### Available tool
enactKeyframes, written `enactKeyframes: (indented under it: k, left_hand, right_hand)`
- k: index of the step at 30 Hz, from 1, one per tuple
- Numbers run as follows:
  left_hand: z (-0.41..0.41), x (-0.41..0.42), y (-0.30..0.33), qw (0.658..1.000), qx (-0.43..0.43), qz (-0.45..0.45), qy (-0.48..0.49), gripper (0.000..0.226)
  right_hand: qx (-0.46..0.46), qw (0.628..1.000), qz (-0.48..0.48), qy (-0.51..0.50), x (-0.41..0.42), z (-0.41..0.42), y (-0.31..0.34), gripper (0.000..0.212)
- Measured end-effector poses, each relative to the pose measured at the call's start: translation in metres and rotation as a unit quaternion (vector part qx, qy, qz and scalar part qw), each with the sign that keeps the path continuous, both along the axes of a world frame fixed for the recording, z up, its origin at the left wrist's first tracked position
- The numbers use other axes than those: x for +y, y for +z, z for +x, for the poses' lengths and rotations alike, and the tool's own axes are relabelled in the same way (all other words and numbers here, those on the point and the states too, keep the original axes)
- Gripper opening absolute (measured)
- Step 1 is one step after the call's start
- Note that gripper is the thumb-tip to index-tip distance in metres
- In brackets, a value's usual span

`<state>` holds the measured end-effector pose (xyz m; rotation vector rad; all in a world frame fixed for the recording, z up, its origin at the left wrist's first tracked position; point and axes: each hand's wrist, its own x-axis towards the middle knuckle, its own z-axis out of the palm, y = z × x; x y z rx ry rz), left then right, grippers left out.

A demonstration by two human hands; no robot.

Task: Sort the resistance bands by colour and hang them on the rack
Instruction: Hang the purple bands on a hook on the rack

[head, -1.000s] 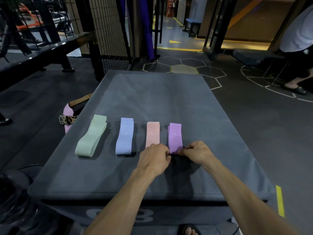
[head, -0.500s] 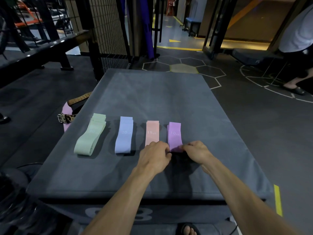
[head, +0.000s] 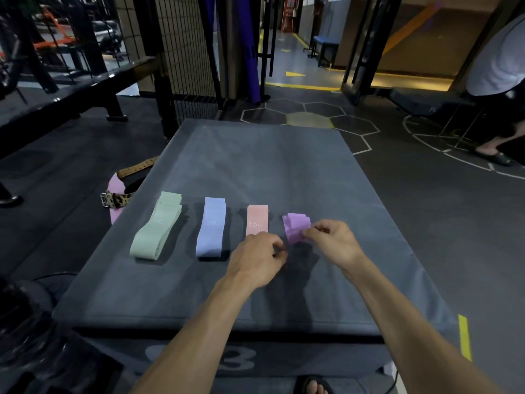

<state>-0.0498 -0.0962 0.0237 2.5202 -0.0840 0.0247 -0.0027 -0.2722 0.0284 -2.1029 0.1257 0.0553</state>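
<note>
a second ago the purple bands (head: 296, 229) lay flat at the right end of the row on the grey mat (head: 267, 172), both hands pinching the near end. now the stack is lifted and bunched, tilted up off the mat, and it sits just right of the peach bands (head: 257, 220), apart from them

my right hand (head: 331, 241) has its fingers curled round the near right side of the purple bands, gripping them. my left hand (head: 255, 258) has come away from the stack; its fingers are curled in, thumb against fingertips, and i cannot tell whether any band edge is left between them, it looks to hold nothing

the other piles have not moved: the blue bands (head: 211, 227) left of the peach bands, the green bands (head: 156, 227) left again, all flat on the mat

i read this as the sorting done, four colours in four piles, and the hanging begun with the purple pile. no rack i can be sure of shows near the peach bands, only a black frame (head: 85, 86) far behind and left, so carrying comes next. the stack is loose and fanned, so a one-handed grip may shed a band
</note>
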Motion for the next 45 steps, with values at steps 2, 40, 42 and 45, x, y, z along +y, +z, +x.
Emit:
enactKeyframes:
  k: [2, 40, 42, 45]
  left_hand:
    - [-0.008, 0.014, 0.014, 1.000, -0.009, -0.018, 0.015, 0.011]
    - [-0.681, 0.159, 0.200, 0.889, -0.148, -0.179, 0.396, 0.036]
    - [-0.708, 0.157, 0.199, 0.893, -0.156, -0.139, 0.399, 0.036]
    - [-0.745, 0.161, 0.201, 0.883, -0.159, -0.118, 0.425, 0.040]
  right_hand:
    - [-0.033, 0.998, 0.019, 0.042, -0.002, -0.010, 0.029, 0.012]
    - [0.071, 0.410, 0.055, 0.907, 0.339, -0.499, 0.218, 0.026]
    - [0.061, 0.388, 0.038, 0.919, 0.343, -0.525, 0.207, 0.025]
    - [0.065, 0.368, 0.017, 0.927, 0.350, -0.557, 0.192, 0.030]
